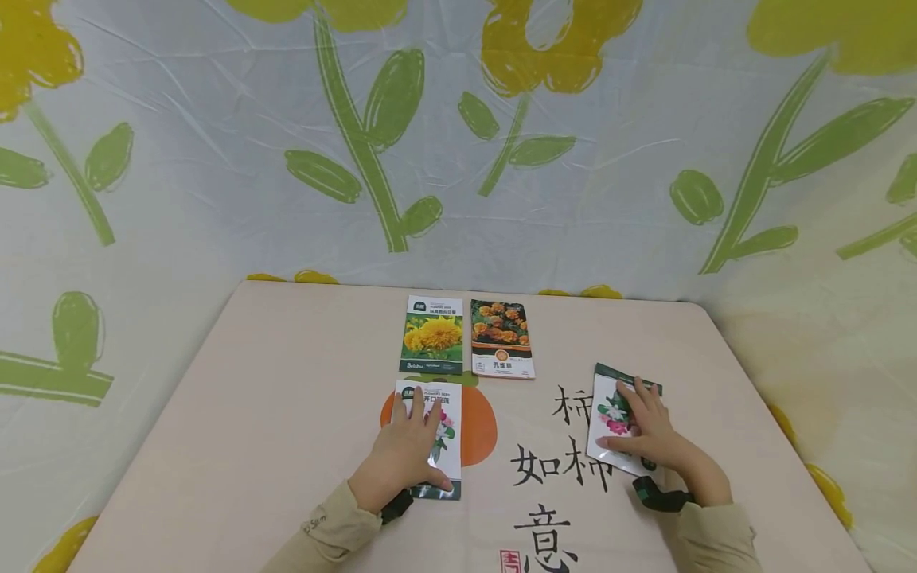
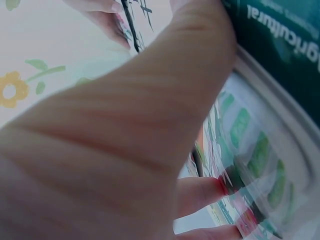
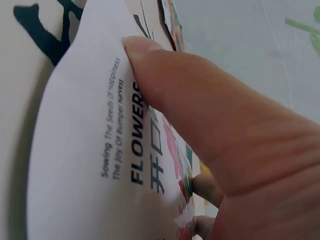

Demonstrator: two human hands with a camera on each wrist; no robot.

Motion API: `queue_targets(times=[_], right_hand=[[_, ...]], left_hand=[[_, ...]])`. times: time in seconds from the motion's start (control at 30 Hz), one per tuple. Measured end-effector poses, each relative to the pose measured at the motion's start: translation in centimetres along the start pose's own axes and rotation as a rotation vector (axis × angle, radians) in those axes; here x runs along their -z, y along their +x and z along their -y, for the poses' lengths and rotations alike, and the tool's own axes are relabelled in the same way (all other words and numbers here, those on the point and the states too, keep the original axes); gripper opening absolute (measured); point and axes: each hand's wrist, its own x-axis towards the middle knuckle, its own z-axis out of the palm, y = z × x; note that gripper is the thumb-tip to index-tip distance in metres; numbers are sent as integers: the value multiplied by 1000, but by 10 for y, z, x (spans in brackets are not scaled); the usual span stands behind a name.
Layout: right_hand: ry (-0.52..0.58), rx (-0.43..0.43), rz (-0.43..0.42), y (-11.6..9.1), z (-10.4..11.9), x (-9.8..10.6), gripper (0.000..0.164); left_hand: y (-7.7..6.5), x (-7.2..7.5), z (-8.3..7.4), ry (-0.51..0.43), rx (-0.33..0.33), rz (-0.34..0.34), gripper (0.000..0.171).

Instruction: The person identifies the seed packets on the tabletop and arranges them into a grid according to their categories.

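My left hand (image 1: 407,447) lies spread over a white flower seed packet (image 1: 449,458) with a dark green bottom band, its fingers near the top edge and thumb at the lower right. In the left wrist view, two fingers (image 2: 202,195) touch the packet's glossy printed face. At the right, my right hand (image 1: 655,426) rests spread on another white packet (image 1: 600,418), which lies askew with its green band at the far end. The right wrist view shows the thumb (image 3: 175,85) stretched across that packet's printed front, beside the word FLOWERS.
Two more seed packets lie side by side farther back: one with a yellow flower (image 1: 432,338), one with orange flowers (image 1: 501,338). The pale tablecloth (image 1: 286,414) carries an orange fruit print and black characters. A flower-patterned cloth (image 1: 609,199) rises behind the table.
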Motion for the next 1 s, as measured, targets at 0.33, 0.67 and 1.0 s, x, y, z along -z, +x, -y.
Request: queue_targets(times=[0.33, 0.67, 1.0], right_hand=[[28, 27, 3, -3, 5, -4, 106], [24, 11, 5, -4, 3, -6, 106], [42, 32, 9, -6, 13, -9, 106]], left_hand=[[1, 1, -1, 14, 0, 0, 121], [-1, 2, -1, 12, 1, 7, 120], [0, 0, 0, 4, -4, 2, 120]])
